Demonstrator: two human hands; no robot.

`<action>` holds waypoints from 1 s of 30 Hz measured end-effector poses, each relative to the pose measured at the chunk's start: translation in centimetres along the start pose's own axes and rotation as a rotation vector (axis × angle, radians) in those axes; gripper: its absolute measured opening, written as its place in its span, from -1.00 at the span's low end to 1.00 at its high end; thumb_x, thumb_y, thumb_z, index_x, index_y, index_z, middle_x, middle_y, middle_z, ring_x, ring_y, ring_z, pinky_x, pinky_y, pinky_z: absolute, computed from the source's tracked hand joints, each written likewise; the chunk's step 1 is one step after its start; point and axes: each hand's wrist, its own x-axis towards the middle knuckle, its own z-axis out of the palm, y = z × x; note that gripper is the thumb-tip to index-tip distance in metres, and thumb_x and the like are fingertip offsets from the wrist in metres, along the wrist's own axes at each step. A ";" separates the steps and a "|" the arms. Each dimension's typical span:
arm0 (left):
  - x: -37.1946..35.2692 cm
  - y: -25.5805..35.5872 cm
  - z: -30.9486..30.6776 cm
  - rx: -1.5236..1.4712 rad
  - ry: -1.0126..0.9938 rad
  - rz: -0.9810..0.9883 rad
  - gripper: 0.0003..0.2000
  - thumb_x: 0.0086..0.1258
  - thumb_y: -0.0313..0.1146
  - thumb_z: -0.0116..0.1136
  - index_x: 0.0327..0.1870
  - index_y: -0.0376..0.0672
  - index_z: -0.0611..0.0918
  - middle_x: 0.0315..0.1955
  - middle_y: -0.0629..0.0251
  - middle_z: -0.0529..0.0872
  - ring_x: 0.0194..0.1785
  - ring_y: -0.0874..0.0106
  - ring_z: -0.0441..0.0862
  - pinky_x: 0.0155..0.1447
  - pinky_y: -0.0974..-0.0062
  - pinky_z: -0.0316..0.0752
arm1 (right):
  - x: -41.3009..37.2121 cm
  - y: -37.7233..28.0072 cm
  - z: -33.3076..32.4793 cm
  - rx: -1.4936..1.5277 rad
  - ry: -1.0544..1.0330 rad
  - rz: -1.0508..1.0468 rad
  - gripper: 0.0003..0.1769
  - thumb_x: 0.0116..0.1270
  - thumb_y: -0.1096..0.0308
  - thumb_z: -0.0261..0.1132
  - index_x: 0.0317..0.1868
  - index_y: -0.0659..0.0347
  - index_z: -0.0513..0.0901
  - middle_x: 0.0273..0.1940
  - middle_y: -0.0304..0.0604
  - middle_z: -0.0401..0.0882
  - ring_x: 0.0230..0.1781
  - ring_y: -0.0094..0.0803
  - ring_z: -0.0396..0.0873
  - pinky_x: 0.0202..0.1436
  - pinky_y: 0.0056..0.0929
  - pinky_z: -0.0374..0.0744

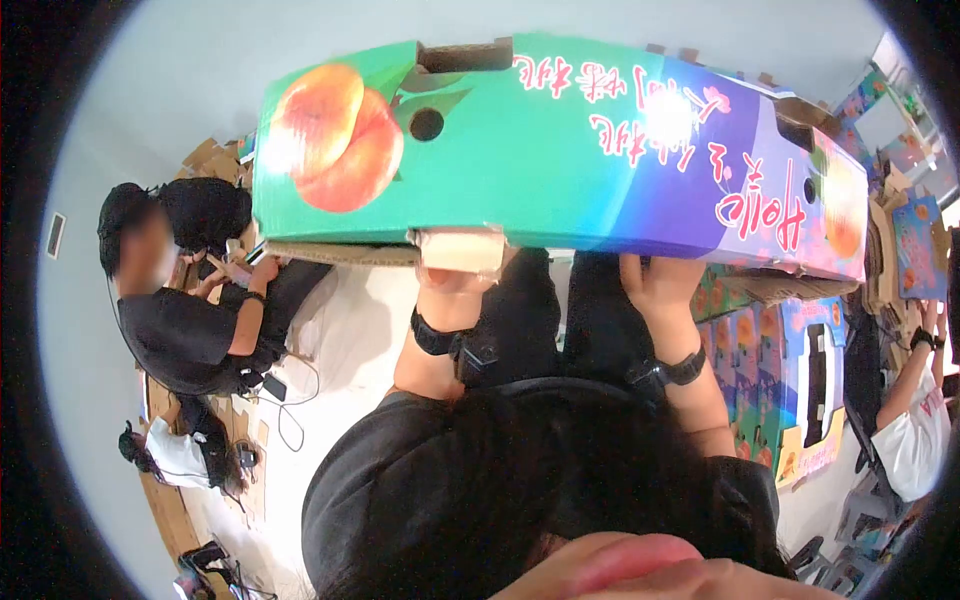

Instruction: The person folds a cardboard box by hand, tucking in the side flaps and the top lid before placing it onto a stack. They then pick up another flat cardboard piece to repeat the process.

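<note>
A large green and purple cardboard box (480, 160) with printed peaches is held up before me, its lettering upside down. My left hand (455, 285) is under its lower edge at a bare brown cardboard flap (460, 252); most of its fingers are hidden behind the box. Farther right, my right hand (662, 282) supports the same lower edge, with its fingers partly behind the box. Both wrists wear dark bands. Cut-out slots and a round hole show in the box's faces.
Co-workers sit at the left (175, 320) and lower left (180, 450); another person (915, 430) is at the right edge. Printed boxes (770, 380) are stacked at right, below the held box. A cable (290, 405) lies on the pale floor.
</note>
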 end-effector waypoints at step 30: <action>4.0 2.1 10.9 -0.367 0.319 0.091 -0.36 0.40 0.09 0.27 0.40 0.01 0.40 0.36 0.25 0.46 0.44 0.21 0.37 0.48 0.12 0.30 | -1.0 1.0 -2.2 -0.184 -0.211 -0.330 0.09 -0.06 0.21 0.55 0.55 -0.11 0.26 0.54 0.06 0.12 0.59 0.07 0.01 0.59 0.15 0.01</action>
